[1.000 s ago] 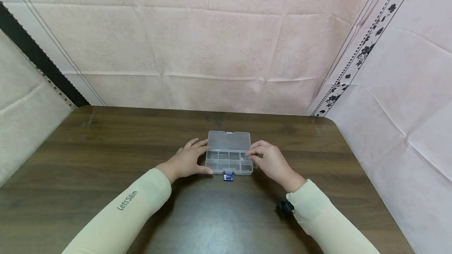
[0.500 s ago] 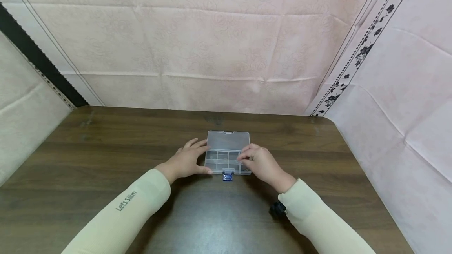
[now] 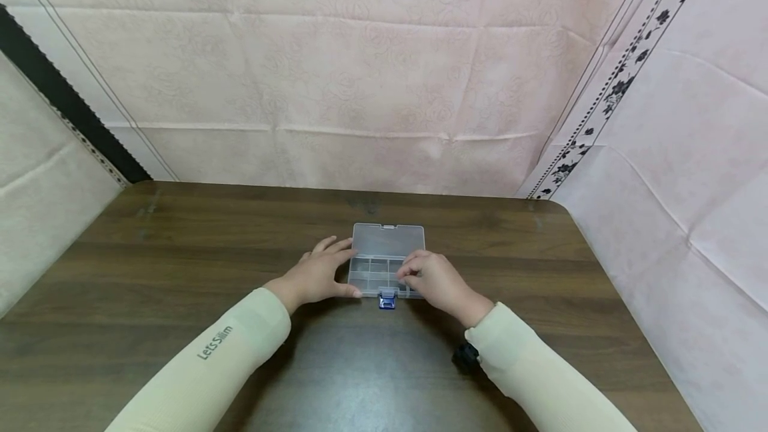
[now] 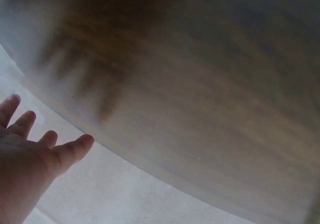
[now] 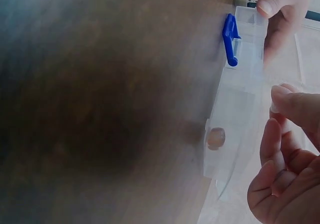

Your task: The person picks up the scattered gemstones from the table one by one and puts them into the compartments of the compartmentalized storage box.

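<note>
A clear plastic compartment box [image 3: 369,283] sits on the table with its lid [image 3: 389,241] laid back and a blue latch [image 3: 387,301] at its front. My left hand [image 3: 321,272] rests at the box's left side, thumb by the front corner, fingers extended. Over the right compartments, my right hand [image 3: 441,282] pinches a small whitish, translucent piece [image 5: 274,107] between thumb and fingertip; its kind is too small to tell. Through the box wall in the right wrist view shows a brownish, rounded thing [image 5: 216,138]. Some right-hand compartments are hidden behind the right hand.
The dark wood-grain table [image 3: 252,219] extends around the box. Pale patterned cloth [image 3: 336,85] hangs behind and at both sides. A black device [image 3: 466,357] is worn at the right wrist.
My right hand has moved left, from the box's right edge to over its right-hand compartments, fingertips still together. The left hand and the box have stayed in place.
</note>
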Available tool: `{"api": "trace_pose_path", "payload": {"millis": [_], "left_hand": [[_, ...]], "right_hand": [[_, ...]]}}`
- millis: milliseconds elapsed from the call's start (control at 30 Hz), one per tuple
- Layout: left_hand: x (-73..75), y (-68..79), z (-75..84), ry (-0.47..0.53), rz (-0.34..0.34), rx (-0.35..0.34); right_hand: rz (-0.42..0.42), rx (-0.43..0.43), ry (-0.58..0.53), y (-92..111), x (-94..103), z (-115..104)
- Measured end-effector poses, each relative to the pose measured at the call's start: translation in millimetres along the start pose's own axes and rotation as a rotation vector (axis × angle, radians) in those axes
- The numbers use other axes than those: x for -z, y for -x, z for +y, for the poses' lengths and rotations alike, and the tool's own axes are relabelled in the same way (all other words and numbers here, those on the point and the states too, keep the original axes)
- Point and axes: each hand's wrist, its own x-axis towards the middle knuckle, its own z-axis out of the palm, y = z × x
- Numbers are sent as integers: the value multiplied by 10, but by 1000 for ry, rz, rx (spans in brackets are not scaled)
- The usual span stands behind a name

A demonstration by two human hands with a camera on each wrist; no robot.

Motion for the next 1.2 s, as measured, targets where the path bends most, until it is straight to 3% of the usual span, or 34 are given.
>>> {"api": "trace_pose_path", "payload": {"millis": [567, 1000, 1200], "left_hand": [[-36, -43, -24, -27, 3, -12], [-24, -33, -18, -10, -26, 7], [-4, 69, -78, 48, 18, -14]], "right_hand": [[-57, -65, 22, -14, -13, -29], [33, -57, 54, 104, 28, -35], [27, -56, 106, 202, 157, -18]]}}
